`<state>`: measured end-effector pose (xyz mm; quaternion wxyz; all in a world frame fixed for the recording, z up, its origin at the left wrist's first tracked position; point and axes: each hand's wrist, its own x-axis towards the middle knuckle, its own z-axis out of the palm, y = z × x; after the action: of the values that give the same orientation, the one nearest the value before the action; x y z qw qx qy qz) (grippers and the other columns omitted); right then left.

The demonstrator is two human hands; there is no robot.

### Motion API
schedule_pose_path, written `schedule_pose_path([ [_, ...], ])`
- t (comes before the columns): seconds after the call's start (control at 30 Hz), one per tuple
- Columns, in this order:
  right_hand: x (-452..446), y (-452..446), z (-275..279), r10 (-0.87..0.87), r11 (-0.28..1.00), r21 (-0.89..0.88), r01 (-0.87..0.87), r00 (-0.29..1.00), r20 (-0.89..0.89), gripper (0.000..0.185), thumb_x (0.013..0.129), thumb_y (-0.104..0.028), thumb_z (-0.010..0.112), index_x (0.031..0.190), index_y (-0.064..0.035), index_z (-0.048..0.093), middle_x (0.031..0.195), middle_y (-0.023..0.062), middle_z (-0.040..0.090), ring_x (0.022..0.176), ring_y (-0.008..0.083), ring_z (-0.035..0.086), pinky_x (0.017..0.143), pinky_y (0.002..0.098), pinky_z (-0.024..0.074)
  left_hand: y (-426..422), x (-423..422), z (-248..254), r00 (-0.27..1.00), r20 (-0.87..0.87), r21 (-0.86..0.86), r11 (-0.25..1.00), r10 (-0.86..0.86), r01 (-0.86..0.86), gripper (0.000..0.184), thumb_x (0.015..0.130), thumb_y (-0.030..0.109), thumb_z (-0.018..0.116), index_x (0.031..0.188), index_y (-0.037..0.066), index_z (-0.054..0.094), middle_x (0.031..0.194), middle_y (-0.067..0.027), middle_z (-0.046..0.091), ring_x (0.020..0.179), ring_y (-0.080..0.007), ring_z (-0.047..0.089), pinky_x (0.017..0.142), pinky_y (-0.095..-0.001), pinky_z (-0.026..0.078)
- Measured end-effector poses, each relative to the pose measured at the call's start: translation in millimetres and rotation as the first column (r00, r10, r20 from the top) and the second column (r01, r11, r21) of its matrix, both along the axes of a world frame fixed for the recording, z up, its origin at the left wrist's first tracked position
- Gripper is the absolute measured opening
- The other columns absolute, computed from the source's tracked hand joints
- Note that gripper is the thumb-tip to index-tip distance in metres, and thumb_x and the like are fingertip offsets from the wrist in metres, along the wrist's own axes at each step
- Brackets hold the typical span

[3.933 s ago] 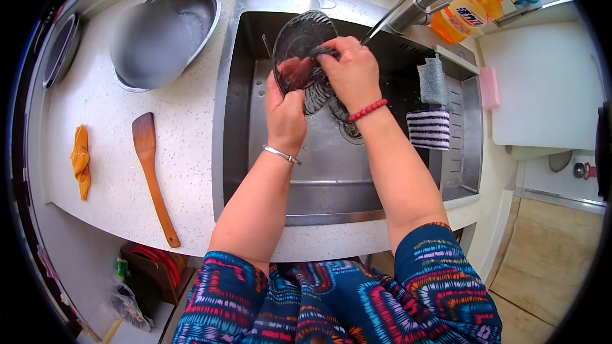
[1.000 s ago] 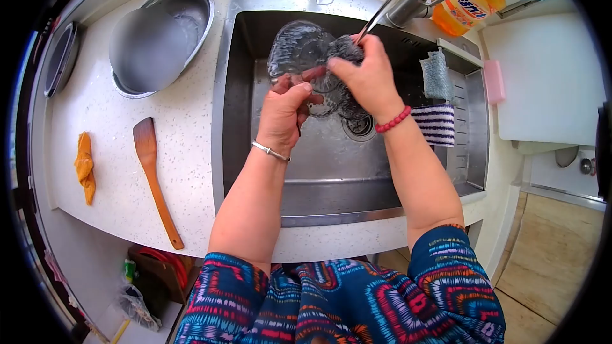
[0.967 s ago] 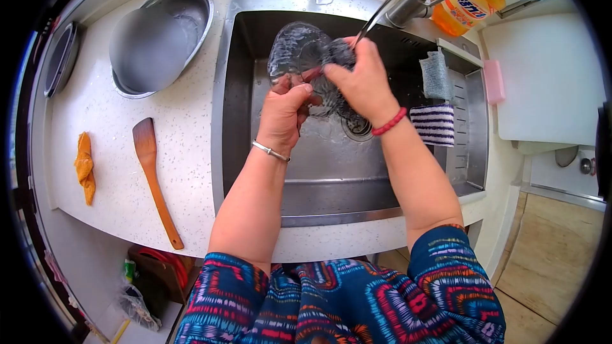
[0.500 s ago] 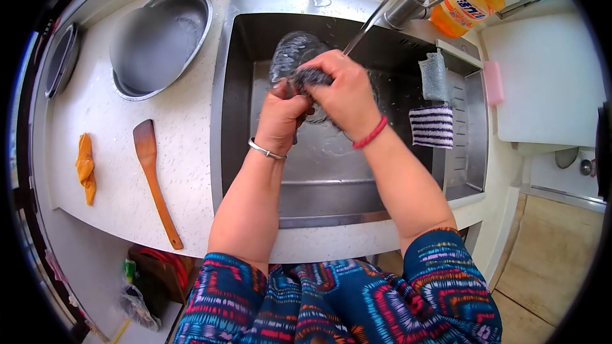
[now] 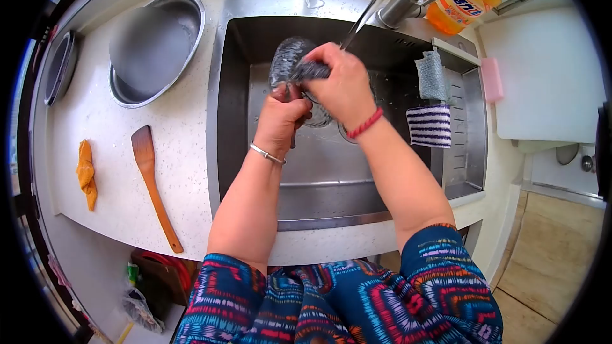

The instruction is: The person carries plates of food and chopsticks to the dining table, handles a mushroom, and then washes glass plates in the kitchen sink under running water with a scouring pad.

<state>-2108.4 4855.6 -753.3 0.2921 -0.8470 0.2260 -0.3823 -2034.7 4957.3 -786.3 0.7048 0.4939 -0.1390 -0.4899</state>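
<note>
Over the sink [image 5: 331,194], my left hand [image 5: 280,121] is closed around the handle of a dark, wet spatula [image 5: 288,57], its broad glossy head pointing up and left. The handle's lower end shows below my fist. My right hand [image 5: 341,83] pinches a dark wet scrubber [image 5: 312,71] against the spatula, near where head and handle meet. The scrubber's exact kind is blurred. Water runs from the faucet [image 5: 401,6] just behind my right hand. Round, shiny wet shapes lie below my hands, mostly hidden.
Left on the counter are a metal basin [image 5: 199,32], a wooden spatula [image 5: 150,172] and an orange cloth [image 5: 86,175]. A grey mesh cloth [image 5: 432,76] and a striped cloth [image 5: 428,126] hang over the sink's right divider. An orange detergent bottle [image 5: 462,3] stands by the faucet.
My right hand has moved slightly left and up along the spatula with the scrubber. My left hand keeps its hold. The whole view has shifted a little.
</note>
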Motion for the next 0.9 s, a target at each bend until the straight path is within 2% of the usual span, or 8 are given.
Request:
schedule_pose_path([
  [0.2,-1.1,-24.7,0.1,-0.132,0.922,0.336,0.193,0.972,-0.195,0.018,0.058,-0.006,0.063,0.074,-0.0032,0.055,0.071,0.0118,0.057,0.071,0.0258,0.057,0.064,0.0303,0.0452,-3.4,-2.4,7.4,0.997,0.045,0.048,0.997,-0.059,0.057,0.024,0.064,0.0,0.055,0.088,0.003,0.057,0.06,0.0041,0.047,0.048,-0.0032,0.041,0.041,-0.0167,0.029],
  [0.27,5.5,-9.5,3.8,-0.019,0.994,-0.112,0.01,0.996,-0.082,0.017,0.059,-0.007,0.062,0.073,-0.003,0.055,0.071,0.0107,0.058,0.068,0.0238,0.058,0.062,0.0302,0.0456,-4.3,-2.8,9.0,0.999,-0.004,0.005,0.999,0.043,-0.043,0.027,0.063,-0.001,0.054,0.09,0.002,0.058,0.058,0.0042,0.047,0.047,-0.0029,0.04,0.041,-0.0161,0.028],
  [0.33,2.7,-9.7,1.0,0.051,0.996,-0.068,-0.054,0.997,-0.056,0.017,0.06,-0.008,0.062,0.075,-0.0032,0.055,0.07,0.0098,0.059,0.065,0.023,0.058,0.061,0.0301,0.0456,-2.7,2.1,3.9,1.0,-0.007,-0.016,1.0,0.013,-0.013,0.027,0.064,-0.002,0.053,0.09,0.002,0.058,0.059,0.0036,0.047,0.046,-0.0031,0.039,0.04,-0.0162,0.028],
  [0.47,-12.6,-46.6,-14.5,-0.194,0.935,0.254,0.246,0.958,-0.213,0.015,0.06,-0.005,0.064,0.073,-0.0026,0.057,0.07,0.0066,0.059,0.065,0.0119,0.056,0.061,0.0248,0.0444,-2.1,0.8,15.6,0.998,-0.015,-0.042,0.998,-0.056,0.055,0.014,0.063,-0.002,0.053,0.075,0.005,0.053,0.08,-0.0062,0.058,0.045,-0.0033,0.039,0.038,-0.0159,0.028],
  [0.67,-31.8,-47.5,16.1,-0.192,0.814,0.576,0.078,0.971,0.14,0.019,0.062,-0.004,0.067,0.078,0.0014,0.058,0.069,0.0028,0.059,0.065,0.0081,0.053,0.06,0.0215,0.0438,-1.0,5.7,11.3,0.99,-0.138,-0.239,0.971,-0.018,-0.015,0.024,0.062,0.002,0.057,0.056,0.013,0.036,0.105,-0.0189,0.056,0.039,-0.0039,0.036,0.032,-0.0155,0.026],
  [0.8,-29.6,-40.7,19.8,-0.144,0.9,0.422,0.112,0.989,0.045,0.02,0.06,-0.005,0.066,0.078,-0.0001,0.059,0.076,0.0042,0.058,0.067,0.0129,0.055,0.062,0.0246,0.0448,-1.3,3.4,15.3,0.988,-0.151,-0.247,0.969,-0.02,-0.018,0.025,0.062,0.001,0.055,0.055,0.013,0.034,0.105,-0.0203,0.055,0.039,-0.0038,0.034,0.031,-0.0157,0.025],
  [0.87,-21.3,-35.3,12.3,-0.164,0.982,-0.112,0.151,0.978,-0.125,0.02,0.058,-0.008,0.064,0.077,-0.0029,0.06,0.077,0.0081,0.058,0.07,0.022,0.057,0.064,0.0302,0.0455,1.4,4.7,15.8,0.989,-0.136,-0.219,0.975,-0.059,0.028,0.014,0.062,-0.001,0.054,0.065,0.008,0.044,0.1,-0.0166,0.057,0.044,-0.0034,0.035,0.036,-0.0159,0.028],
  [0.9,-17.7,-30.4,13.6,-0.154,0.987,-0.075,0.144,0.976,-0.156,0.018,0.057,-0.01,0.061,0.075,-0.0061,0.061,0.078,0.0105,0.057,0.074,0.0278,0.055,0.066,0.0342,0.0451,2.4,5.3,16.0,0.988,-0.121,-0.19,0.979,-0.098,0.074,0.015,0.062,-0.004,0.053,0.074,0.004,0.054,0.095,-0.0128,0.059,0.048,-0.003,0.037,0.042,-0.0162,0.031],
])
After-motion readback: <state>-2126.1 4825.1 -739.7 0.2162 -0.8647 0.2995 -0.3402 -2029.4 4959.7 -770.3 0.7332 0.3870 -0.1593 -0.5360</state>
